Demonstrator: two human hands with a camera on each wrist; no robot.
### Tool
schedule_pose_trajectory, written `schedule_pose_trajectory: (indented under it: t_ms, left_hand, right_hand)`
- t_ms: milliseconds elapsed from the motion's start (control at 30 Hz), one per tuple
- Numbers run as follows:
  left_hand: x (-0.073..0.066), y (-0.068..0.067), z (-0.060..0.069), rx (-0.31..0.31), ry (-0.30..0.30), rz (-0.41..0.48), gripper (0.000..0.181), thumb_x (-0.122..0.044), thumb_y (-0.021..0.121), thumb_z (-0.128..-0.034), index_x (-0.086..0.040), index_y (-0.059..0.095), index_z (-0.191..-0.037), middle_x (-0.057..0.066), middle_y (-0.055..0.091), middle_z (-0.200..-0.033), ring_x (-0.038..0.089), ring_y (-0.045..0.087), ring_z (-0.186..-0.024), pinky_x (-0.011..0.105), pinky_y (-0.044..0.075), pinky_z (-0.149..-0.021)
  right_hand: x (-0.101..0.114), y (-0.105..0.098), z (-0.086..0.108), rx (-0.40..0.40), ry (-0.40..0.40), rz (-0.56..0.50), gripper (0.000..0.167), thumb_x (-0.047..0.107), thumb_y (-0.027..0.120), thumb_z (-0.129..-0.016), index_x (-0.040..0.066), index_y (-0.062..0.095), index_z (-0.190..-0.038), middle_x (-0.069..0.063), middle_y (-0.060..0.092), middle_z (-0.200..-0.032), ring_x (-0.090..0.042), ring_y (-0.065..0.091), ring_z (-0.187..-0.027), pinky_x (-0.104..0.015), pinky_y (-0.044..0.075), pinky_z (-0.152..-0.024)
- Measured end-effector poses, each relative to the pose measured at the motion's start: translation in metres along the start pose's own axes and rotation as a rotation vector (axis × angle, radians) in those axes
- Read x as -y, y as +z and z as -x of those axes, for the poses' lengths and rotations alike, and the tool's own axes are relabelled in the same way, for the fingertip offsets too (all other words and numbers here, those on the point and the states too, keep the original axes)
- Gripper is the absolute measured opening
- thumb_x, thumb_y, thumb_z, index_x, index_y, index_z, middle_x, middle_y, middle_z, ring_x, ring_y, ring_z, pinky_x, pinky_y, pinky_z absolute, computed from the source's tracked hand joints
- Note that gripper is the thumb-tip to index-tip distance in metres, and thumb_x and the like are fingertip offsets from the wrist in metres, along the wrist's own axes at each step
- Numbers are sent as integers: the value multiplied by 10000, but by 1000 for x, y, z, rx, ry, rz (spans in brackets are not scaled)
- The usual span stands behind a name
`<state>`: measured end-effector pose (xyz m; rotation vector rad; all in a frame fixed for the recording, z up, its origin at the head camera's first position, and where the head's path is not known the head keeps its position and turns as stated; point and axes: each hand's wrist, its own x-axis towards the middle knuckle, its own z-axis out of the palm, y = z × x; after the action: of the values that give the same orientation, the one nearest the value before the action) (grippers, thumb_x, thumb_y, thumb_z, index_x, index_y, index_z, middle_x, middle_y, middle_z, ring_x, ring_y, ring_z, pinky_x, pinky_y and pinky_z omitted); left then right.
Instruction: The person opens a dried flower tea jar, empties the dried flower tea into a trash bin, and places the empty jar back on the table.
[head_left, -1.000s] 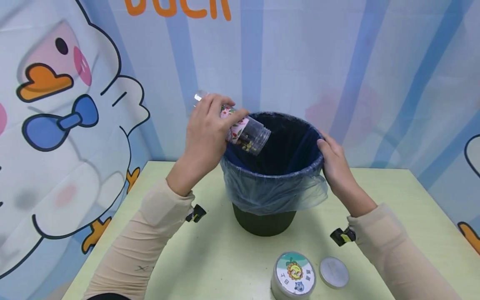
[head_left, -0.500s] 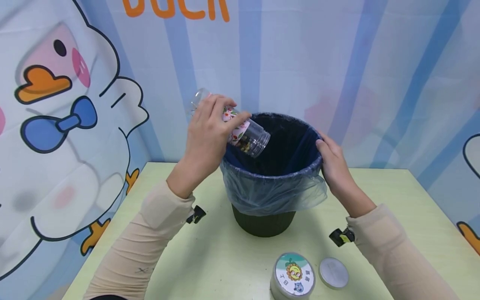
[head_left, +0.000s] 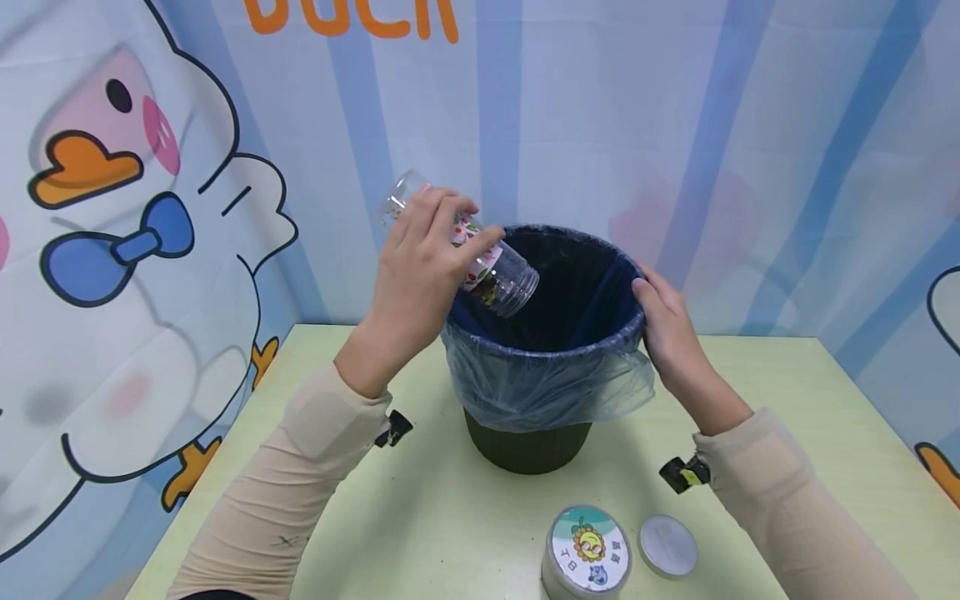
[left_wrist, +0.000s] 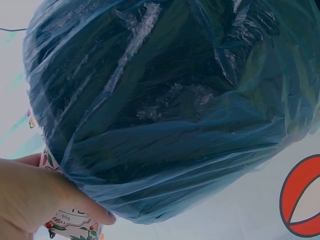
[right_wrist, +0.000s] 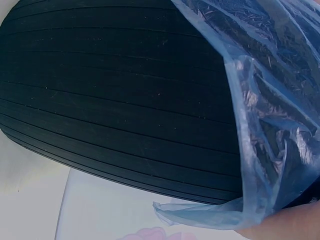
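Note:
My left hand [head_left: 420,267] grips a clear jar [head_left: 517,285] with a floral label, tilted so that its uncapped mouth points down over the bin's left rim. Small dark and yellowish bits lie inside, near the mouth. The black trash bin [head_left: 525,450] stands upright on the table, lined with a blue translucent trash bag [head_left: 540,392] folded over its rim. On the opposite side, my right hand [head_left: 669,333] holds the rim through the bag, thumb on top. In the left wrist view, the bag hides most of the jar; only part of its label [left_wrist: 72,220] shows.
A round container [head_left: 588,554] with a cartoon sunflower on top stands at the table's front. Right of it lies a round pale lid [head_left: 667,546]. Behind the pale green table [head_left: 757,383] hangs a striped cartoon curtain [head_left: 570,117].
The jar's base has risen slightly, so the jar tilts more steeply with its mouth lower. My right hand and the bin have stayed where they were.

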<state>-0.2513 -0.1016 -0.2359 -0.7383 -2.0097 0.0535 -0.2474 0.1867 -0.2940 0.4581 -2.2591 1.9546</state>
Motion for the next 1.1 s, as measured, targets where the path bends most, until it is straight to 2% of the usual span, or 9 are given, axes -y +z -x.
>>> schedule_pose_trajectory:
  t_ms: [300, 533, 733, 933, 1100]
  left_hand:
    - [-1, 0, 0, 22, 28, -22, 448, 61, 711, -861, -230, 729, -1202, 133, 565, -1233, 319, 446, -1242, 370, 134, -1202]
    - [-1, 0, 0, 32, 65, -58, 434, 63, 676, -893, -217, 724, -1221, 140, 571, -1250, 322, 445, -1256, 375, 116, -1205]
    - [-1, 4, 0, -11, 143, -165, 395, 80, 558, -966, -193, 725, -1196, 138, 581, -1243, 319, 469, -1252, 383, 154, -1200]
    - [-1, 6, 0, -40, 145, -217, 348, 41, 669, -897, -174, 719, -1166, 141, 585, -1232, 318, 476, -1255, 389, 174, -1196]
    - [-1, 4, 0, -40, 163, -219, 319, 31, 657, -914, -174, 715, -1151, 134, 586, -1226, 313, 480, -1246, 385, 178, -1194]
  right_hand:
    - [-1, 1, 0, -1, 1, -13, 544, 245, 234, -1104, 0, 123, -1577, -154, 95, -1641, -273, 68, -1506, -438, 79, -1202]
    - [-3, 1, -1, -4, 2, -8, 545, 245, 233, -1102, -1, 125, -1576, -153, 96, -1641, -278, 67, -1505, -441, 78, -1202]
    - [-3, 0, -1, -8, -3, -9, 547, 246, 237, -1102, -5, 126, -1574, -157, 95, -1640, -276, 65, -1504, -436, 75, -1202]
    - [-3, 0, -1, -9, -9, -10, 540, 233, 244, -1102, -16, 138, -1570, -159, 110, -1637, -269, 78, -1504, -428, 82, -1203]
    - [-1, 1, 0, -17, -9, 6, 545, 236, 247, -1102, -23, 135, -1568, -167, 101, -1637, -274, 67, -1504, -426, 71, -1203]
